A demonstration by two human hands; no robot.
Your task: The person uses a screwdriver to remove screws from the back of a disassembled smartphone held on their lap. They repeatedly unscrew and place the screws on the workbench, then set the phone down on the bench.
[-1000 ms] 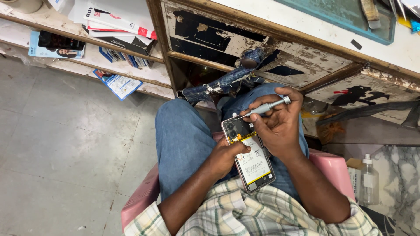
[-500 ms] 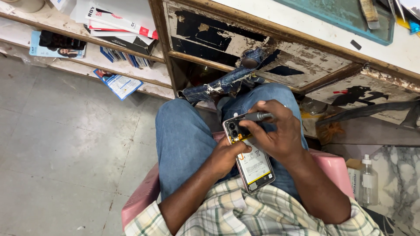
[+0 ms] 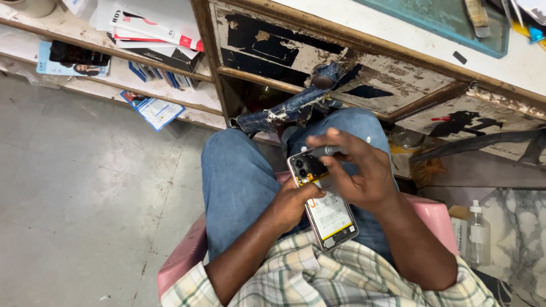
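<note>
**Opened phone being worked on over the lap**

Over on the left, papers and booklets [image 3: 151,34] are lying on a worn wooden shelf [image 3: 114,85] above a dusty grey floor [image 3: 85,187]. Moving right, the person is sitting on a pink plastic chair [image 3: 182,264], in blue jeans and a checked shirt. The left hand [image 3: 293,204] is cradling the phone [image 3: 324,199] from beneath, fingers curled closed around its left edge, thumb pressing on the white battery. The phone is resting above the thighs, back cover off, camera end pointing away from the body. It is looking light, stiff and flat, but delicate with its insides bare; I would judge the metal rim the safest place to grip, not the exposed parts. The right hand [image 3: 358,176] is pinching a slim grey screwdriver [image 3: 330,151] tightly, its tip hidden near the phone's top. Further right, a chipped, peeling wooden bench front [image 3: 398,79] is showing, and a clear plastic bottle [image 3: 478,236] is standing by marbled stone.
</note>
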